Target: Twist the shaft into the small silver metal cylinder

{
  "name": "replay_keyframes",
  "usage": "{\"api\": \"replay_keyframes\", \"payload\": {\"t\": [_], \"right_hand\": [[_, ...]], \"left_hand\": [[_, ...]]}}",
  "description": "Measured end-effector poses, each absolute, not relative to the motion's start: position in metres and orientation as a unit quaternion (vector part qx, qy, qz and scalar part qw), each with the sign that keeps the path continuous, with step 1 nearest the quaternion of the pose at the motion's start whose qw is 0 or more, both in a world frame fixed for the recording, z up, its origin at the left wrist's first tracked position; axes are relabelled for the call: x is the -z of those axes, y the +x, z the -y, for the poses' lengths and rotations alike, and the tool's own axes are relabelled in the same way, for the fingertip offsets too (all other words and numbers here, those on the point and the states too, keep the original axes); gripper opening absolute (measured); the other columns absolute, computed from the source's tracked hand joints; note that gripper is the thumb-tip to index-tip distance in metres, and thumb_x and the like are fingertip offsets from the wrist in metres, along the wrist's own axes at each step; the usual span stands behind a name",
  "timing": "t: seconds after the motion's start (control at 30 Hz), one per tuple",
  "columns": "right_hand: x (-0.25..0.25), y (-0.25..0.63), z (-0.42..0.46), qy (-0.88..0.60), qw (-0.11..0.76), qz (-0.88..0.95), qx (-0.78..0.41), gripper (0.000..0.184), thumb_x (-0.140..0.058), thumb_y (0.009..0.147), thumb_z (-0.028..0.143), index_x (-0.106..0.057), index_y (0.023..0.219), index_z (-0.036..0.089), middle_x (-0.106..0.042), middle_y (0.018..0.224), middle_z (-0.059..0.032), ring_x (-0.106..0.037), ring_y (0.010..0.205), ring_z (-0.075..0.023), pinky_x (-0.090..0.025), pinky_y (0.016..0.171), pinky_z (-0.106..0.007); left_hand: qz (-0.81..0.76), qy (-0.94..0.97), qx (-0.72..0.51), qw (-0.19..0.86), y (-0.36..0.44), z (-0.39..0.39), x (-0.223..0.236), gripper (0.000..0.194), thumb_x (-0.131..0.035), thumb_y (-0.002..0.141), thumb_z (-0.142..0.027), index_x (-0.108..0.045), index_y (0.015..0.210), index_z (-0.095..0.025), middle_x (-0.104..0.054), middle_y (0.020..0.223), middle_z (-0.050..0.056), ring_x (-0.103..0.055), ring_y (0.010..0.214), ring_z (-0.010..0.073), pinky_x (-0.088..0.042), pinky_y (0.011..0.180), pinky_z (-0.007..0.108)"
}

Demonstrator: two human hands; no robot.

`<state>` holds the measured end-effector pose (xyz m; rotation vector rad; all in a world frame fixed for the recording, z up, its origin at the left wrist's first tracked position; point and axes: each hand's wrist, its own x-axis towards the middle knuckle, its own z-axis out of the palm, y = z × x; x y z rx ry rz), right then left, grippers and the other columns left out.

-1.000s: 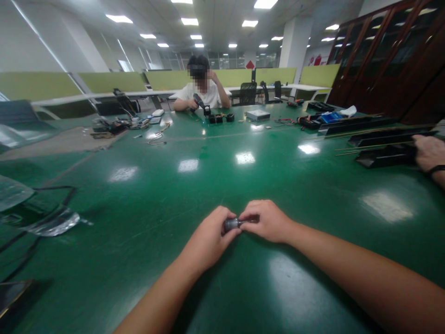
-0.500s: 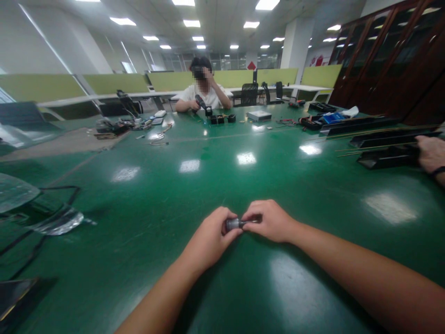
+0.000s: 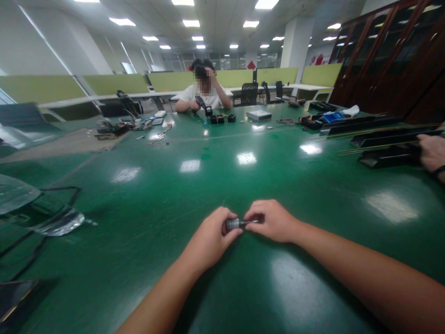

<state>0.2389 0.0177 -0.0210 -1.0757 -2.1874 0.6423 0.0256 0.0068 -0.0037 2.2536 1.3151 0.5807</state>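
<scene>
The left hand (image 3: pixel 208 237) is closed round a short, grey-and-black, metallic-looking cylinder (image 3: pixel 233 224), with thumb and fingers curled on either side of it. The right hand (image 3: pixel 273 222) pinches a thin, dark, rod-like piece (image 3: pixel 255 221) between thumb and fingertips, in line with the cylinder's right end. Both are in front of the person's body, low over the glossy green surface (image 3: pixel 156 185); whether they touch it cannot be told.

The likeliest trouble, I judge, is a slip: the right hand has only a narrow pinch on a slender piece, so a twist or sideways pull could make it slide from the fingertips or tilt out of line. If the left hand slackened, the round body could turn in the grip, or drop and roll away across the smooth surface.

The cylinder lies roughly level, pointing from hand to hand, with a pale grey band round its middle and darker ends. Its left end is hidden in the left hand. The rod-like piece is partly covered by the right fingers, and whether it is joined to the cylinder or separate is too small to make out.
</scene>
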Motion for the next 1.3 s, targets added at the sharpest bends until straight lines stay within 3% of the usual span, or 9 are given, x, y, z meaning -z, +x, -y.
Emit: {"api": "replay_keyframes", "payload": {"t": [1.3], "right_hand": [[0.014,0.251,-0.019,-0.404,0.277,0.843,-0.222,0.009,-0.067,0.074,0.017,-0.072,0.081,0.016,-0.067,0.073,-0.002,-0.06,0.066,-0.0125,-0.045,0.065,-0.024]], "left_hand": [[-0.48,0.82,-0.215,0.224,0.023,-0.006,0.002,0.018,-0.071,0.079,-0.023,-0.06,0.092,-0.019,-0.06,0.086,0.0,-0.055,0.076,0.0176,-0.041,0.068,0.028]]}}
